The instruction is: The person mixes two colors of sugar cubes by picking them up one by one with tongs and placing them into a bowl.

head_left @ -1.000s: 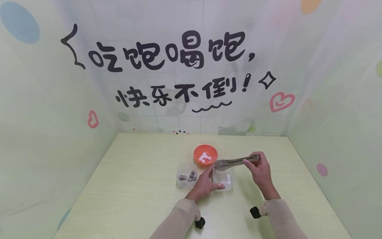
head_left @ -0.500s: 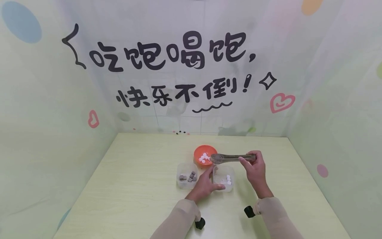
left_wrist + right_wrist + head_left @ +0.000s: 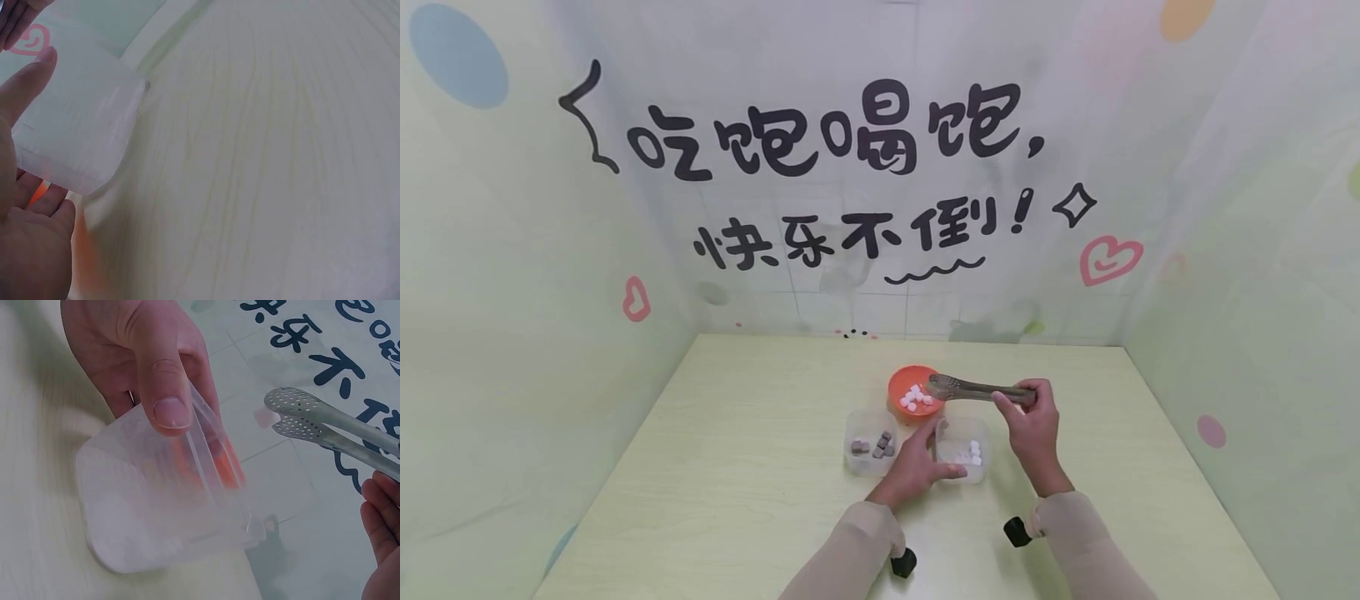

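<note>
Metal tongs (image 3: 951, 388) slant above the right side of the orange bowl (image 3: 901, 381), as we see them in the head view, their perforated tips slightly apart. To the right of the bowl, the right hand (image 3: 1036, 423) pinches their handle end; the right wrist view cuts off most of that hand. We make out a pale patch by the tips there, but cannot tell whether it is something they hold.

On our side of the bowl, slightly to its right, the left hand (image 3: 913, 471) grips a clear container (image 3: 953, 436) between thumb and fingers, some fingertips hidden behind the wall. White cubes (image 3: 975, 452) lie inside, too blurred to count. Left of that, nearer us than the bowl, a second tub (image 3: 861, 425) holds brownish pieces (image 3: 883, 445).
</note>
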Motion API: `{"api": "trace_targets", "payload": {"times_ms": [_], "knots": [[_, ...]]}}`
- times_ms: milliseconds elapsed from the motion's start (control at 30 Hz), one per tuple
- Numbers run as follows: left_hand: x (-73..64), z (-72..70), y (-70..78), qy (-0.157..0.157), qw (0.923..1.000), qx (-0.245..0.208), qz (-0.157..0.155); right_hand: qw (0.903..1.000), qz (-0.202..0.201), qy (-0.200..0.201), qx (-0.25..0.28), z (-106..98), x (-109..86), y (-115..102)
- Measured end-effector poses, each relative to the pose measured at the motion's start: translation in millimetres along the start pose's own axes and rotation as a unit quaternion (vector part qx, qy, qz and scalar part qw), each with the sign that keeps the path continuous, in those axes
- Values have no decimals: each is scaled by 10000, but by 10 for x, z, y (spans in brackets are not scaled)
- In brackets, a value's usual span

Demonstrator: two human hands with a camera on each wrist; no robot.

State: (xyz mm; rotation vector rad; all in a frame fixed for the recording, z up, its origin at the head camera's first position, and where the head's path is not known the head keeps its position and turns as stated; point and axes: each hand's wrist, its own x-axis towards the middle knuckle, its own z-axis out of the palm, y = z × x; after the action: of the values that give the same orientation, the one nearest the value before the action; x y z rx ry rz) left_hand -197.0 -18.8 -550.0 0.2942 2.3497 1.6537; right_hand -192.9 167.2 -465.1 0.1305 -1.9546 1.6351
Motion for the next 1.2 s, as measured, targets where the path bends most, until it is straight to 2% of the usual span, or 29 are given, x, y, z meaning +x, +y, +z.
{"api": "trace_targets", "payload": {"times_ms": [133, 333, 467, 600, 700, 867, 1200], "knots": [[11, 6, -9, 6, 10000, -22, 3, 9998, 128, 92, -75, 36, 18, 186], [19, 14, -24, 48, 10000, 55, -49, 9995, 204, 225, 25, 86, 27, 232], [18, 19, -18, 44, 10000, 76, -9, 9995, 181, 243, 72, 105, 36, 180], [23, 18, -17, 40, 9999, 66, 76, 9998, 2, 178, 18, 108, 19, -20], [28, 12, -24, 50, 9999, 64, 122, 9999, 29, 149, 42, 102, -2, -152], [32, 12, -31, 46, 9999, 70, 133, 9993, 242, 140, 264, 60, -19, -170], [10, -1, -11, -4, 10000, -8, 59, 9984, 156, 174, 507, -31, -44, -107]]}}
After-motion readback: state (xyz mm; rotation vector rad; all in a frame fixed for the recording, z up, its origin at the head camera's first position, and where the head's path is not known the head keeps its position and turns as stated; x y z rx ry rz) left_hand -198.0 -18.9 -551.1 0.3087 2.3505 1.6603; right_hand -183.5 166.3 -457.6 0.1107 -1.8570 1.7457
